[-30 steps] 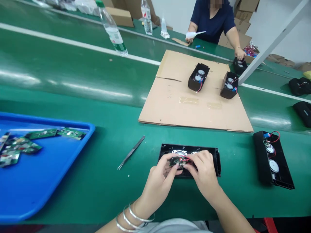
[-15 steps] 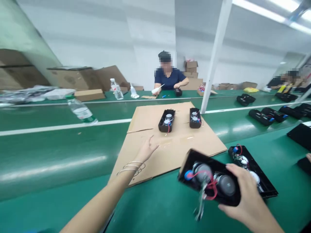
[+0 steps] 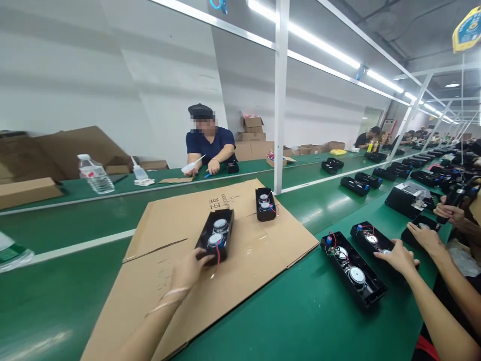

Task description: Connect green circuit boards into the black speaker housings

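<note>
On the cardboard sheet (image 3: 169, 271), my left hand (image 3: 190, 265) pinches the near end of a black speaker housing (image 3: 201, 238) with two round drivers and a red wire. A second speaker housing (image 3: 259, 213) lies beyond it, near the post. To the right, my right hand (image 3: 400, 258) grips the near end of another speaker housing (image 3: 379, 234), which lies on the green table (image 3: 278, 311). Just left of that hand, an open speaker housing (image 3: 370, 291) with a blue part and a small circuit board lies untouched.
At right, a co-worker's hands (image 3: 432, 240) hold a housing and a screwdriver (image 3: 453, 200). Across the line sits another person (image 3: 210, 143). A white post (image 3: 280, 100) rises behind the cardboard. Bottles (image 3: 95, 175) stand at left; several black housings (image 3: 355, 185) line the belt.
The view has turned right. My left hand, open over the cardboard before, now grips a housing there. My right hand went from holding a housing in the air to gripping one on the table.
</note>
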`<state>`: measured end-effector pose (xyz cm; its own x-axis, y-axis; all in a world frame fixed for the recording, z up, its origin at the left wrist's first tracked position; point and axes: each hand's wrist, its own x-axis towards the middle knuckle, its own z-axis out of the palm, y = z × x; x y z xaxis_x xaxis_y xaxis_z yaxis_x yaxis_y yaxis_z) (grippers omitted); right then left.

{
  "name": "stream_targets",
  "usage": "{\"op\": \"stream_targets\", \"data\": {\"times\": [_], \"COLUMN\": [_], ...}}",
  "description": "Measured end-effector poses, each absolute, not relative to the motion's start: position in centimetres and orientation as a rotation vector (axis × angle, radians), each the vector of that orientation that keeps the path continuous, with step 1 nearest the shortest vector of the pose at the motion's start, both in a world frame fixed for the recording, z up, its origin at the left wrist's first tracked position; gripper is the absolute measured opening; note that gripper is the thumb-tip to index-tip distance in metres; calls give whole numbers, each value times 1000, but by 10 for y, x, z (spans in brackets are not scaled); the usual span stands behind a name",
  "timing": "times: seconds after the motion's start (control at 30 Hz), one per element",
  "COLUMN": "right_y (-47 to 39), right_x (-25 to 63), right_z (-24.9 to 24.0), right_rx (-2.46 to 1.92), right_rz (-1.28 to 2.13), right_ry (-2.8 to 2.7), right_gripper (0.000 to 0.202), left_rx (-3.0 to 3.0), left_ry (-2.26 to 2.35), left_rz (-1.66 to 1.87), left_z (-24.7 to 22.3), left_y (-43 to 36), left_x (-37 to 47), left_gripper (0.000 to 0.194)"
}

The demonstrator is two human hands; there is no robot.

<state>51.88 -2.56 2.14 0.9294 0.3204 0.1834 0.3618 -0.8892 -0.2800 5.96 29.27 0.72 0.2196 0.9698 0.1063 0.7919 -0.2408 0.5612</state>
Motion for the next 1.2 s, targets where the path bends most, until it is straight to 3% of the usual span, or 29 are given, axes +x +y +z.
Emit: {"op": "stream_targets", "data": {"times": [0.13, 0.27, 0.37, 0.47, 0.6, 0.67, 0.77, 0.83, 0.9, 1.03, 1.2], "right_y": [-26, -11, 2, 5, 5, 10, 21, 28, 32, 35, 40], "right_x": [516, 479, 407, 305, 175, 128, 85, 72, 70, 83, 98], "right_z": [15, 36, 45, 36, 2, -14, -26, -23, -13, 16, 35], "right_rx": [-2800, -2603, -2114, -1577, -1018, -957, -950, -903, -826, -771, -1077], "right_rz": [-34, -405, -528, -307, -181, -221, -257, -192, 25, 591, 944], "right_ry": [-476, -717, -1372, -2000, -2433, -2456, -2402, -2357, -2290, -2012, -1632], "right_gripper": [70, 61, 48, 36, 47, 49, 28, 31, 35, 19, 19], "left_rx": [2114, 2172, 2210, 2195, 2096, 2039, 1936, 1849, 1734, 1357, 1013], "left_ry": [1511, 1183, 989, 742, 658, 721, 908, 1150, 1498, 2222, 2503], "left_rz": [607, 622, 558, 411, 331, 367, 469, 584, 715, 831, 747], "left_z": [2, -12, -13, 0, 13, 12, 2, -6, -11, -16, -22], "left_y": [223, 161, 134, 124, 120, 114, 101, 92, 84, 76, 92], "left_x": [13, -25, -38, -44, -50, -56, -73, -96, -131, -208, -244], "left_gripper": [9, 10, 8, 8, 4, 8, 18, 21, 25, 28, 28]}}
